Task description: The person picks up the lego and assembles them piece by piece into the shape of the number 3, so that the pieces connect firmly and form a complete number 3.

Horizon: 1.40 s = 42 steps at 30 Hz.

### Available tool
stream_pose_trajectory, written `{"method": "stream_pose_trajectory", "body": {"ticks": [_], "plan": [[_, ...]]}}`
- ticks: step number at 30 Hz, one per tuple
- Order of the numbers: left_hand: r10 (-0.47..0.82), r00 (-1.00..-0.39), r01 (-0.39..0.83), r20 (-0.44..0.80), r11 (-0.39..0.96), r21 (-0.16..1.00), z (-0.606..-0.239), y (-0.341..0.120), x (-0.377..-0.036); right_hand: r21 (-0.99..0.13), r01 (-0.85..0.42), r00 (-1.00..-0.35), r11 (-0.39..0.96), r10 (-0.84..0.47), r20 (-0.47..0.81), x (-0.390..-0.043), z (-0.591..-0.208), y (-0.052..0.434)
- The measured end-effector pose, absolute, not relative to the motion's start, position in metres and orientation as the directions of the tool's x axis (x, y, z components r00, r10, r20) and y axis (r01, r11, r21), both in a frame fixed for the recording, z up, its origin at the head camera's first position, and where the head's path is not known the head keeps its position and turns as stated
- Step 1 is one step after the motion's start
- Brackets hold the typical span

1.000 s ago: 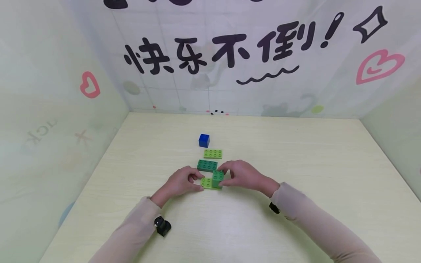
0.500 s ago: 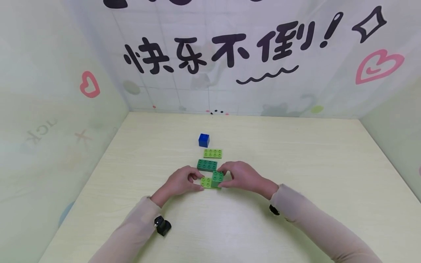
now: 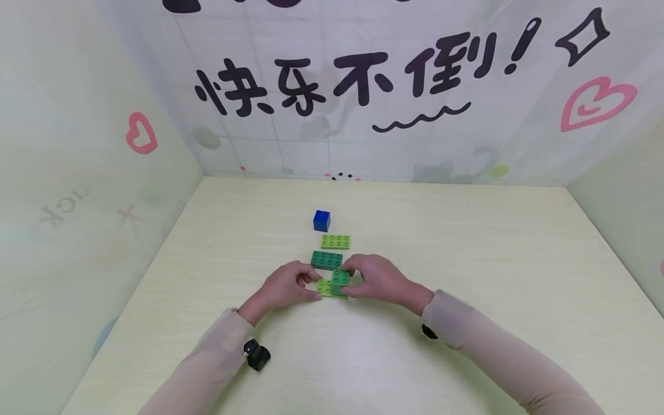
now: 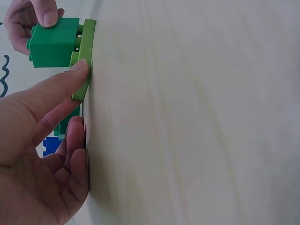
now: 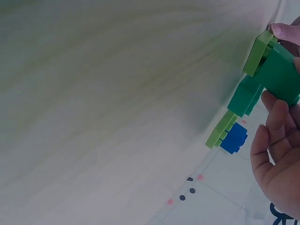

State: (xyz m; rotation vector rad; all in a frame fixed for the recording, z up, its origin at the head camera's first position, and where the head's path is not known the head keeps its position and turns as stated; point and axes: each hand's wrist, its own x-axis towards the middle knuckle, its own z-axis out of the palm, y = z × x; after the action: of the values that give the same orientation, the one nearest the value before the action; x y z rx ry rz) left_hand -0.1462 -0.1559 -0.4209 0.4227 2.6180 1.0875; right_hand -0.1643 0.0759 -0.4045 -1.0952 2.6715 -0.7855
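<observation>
My left hand [image 3: 284, 285] pinches the left end of a flat lime-green toy brick [image 3: 323, 287] lying on the table. A taller green toy brick [image 3: 340, 279], four-sided with studs on top, is pinched between the thumb and fingers of my right hand [image 3: 383, 279]. It sits over the right part of the flat brick; in the left wrist view a narrow gap with studs shows between the green brick [image 4: 55, 44] and the lime-green one [image 4: 87, 42]. Just behind them lies a longer dark green brick [image 3: 327, 260], touched by neither hand.
Farther back on the pale wooden table [image 3: 467, 242] are a second flat lime-green brick [image 3: 335, 241] and a blue brick [image 3: 321, 221]. Printed fabric walls [image 3: 332, 150] enclose the table's back and sides.
The right hand has shifted the green brick slightly left over the flat lime-green brick. My left hand and the other bricks stay put.
</observation>
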Motion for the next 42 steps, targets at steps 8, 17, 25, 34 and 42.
{"method": "stream_pose_trajectory", "body": {"ticks": [8, 17, 25, 34, 42], "plan": [[0.349, -0.924, 0.134, -0.159, 0.683, 0.718, -0.419, -0.155, -0.147, -0.531, -0.616, -0.708, 0.582, -0.704, 0.049, -0.168, -0.402, 0.074], [0.345, -0.925, 0.135, -0.159, 0.689, 0.712, -0.421, -0.158, -0.150, -0.548, -0.648, -0.666, 0.529, -0.743, 0.071, -0.168, -0.401, 0.073], [0.329, -0.929, 0.112, -0.169, 0.686, 0.719, -0.423, -0.161, -0.149, -0.596, -0.631, -0.663, 0.497, -0.744, 0.082, -0.169, -0.409, 0.070], [0.358, -0.921, 0.139, -0.151, 0.667, 0.732, -0.423, -0.158, -0.147, -0.535, -0.605, -0.688, 0.590, -0.725, -0.022, -0.167, -0.399, 0.072], [0.363, -0.917, 0.131, -0.167, 0.667, 0.733, -0.422, -0.155, -0.147, -0.550, -0.624, -0.625, 0.555, -0.777, -0.075, -0.174, -0.388, 0.080]]}}
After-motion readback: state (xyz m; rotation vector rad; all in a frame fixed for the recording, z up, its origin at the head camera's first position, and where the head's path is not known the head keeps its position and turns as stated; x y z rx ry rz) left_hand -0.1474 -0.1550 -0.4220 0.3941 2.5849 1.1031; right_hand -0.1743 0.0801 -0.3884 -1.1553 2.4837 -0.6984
